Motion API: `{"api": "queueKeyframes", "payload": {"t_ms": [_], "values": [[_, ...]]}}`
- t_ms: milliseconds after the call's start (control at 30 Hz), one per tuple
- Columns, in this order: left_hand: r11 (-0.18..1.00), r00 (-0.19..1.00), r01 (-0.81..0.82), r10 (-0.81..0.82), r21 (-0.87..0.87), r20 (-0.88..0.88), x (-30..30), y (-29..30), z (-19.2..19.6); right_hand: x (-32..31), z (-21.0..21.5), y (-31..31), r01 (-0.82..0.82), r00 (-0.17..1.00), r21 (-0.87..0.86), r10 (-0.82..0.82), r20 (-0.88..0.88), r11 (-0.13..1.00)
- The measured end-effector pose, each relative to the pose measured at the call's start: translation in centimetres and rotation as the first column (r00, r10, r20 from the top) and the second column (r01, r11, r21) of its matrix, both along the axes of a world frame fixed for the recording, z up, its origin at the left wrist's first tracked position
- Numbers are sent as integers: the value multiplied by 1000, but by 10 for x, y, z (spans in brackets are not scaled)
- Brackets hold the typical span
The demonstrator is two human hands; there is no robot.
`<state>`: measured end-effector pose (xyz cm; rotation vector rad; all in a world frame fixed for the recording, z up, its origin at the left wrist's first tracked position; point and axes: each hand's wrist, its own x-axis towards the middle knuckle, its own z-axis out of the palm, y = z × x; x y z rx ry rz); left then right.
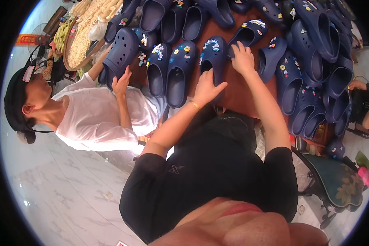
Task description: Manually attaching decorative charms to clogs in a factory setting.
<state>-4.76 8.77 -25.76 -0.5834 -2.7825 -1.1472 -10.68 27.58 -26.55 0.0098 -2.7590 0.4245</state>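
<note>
My left hand point(208, 89) rests over the heel part of a navy clog point(214, 51) with white lettered charms on its toe. Its fingertips dip into the foot opening, and the thumb sticks out to the right. Farther right, my right hand point(243, 61) reaches with spread fingers to the heel end of another navy clog point(247, 33), whose toe carries white and yellow charms. Left of my hands stand a clog with round colourful charms point(181, 55) and a clog with yellow and white charms point(157, 57). All of these lie on a brown tabletop point(241, 96).
At my left a co-worker in a white shirt point(96, 108) holds a plain navy clog point(121, 49). Many clogs pile up at the right, including a large upturned clog point(311, 51). A round basket of pale grains point(84, 51) is at far left; a green-cushioned chair point(332, 176) stands right.
</note>
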Motion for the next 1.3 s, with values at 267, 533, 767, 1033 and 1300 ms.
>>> {"api": "queueKeyframes", "payload": {"t_ms": [267, 533, 767, 1033, 1300], "values": [[990, 997, 42, -33, -132, 70, -5, 5, 8, 32, -10, 43, -175, 979, 279, 137, 148, 944], [982, 989, 85, -63, -167, 132, -2, 7, -19, 129, 3, 44, -402, 892, 42, 381, 244, 915], [992, 996, 70, -65, -107, 53, -5, 14, -24, 135, 9, 28, -136, 988, -289, 150, 27, 948], [913, 964, 210, -134, -350, 229, -22, 21, 22, 89, -53, 34, 322, 945, -391, -264, 195, 862], [327, 569, 354, -819, 876, 76, -3, 10, 227, 91, -75, 44, 317, 947, -466, -299, 114, 826]]}}
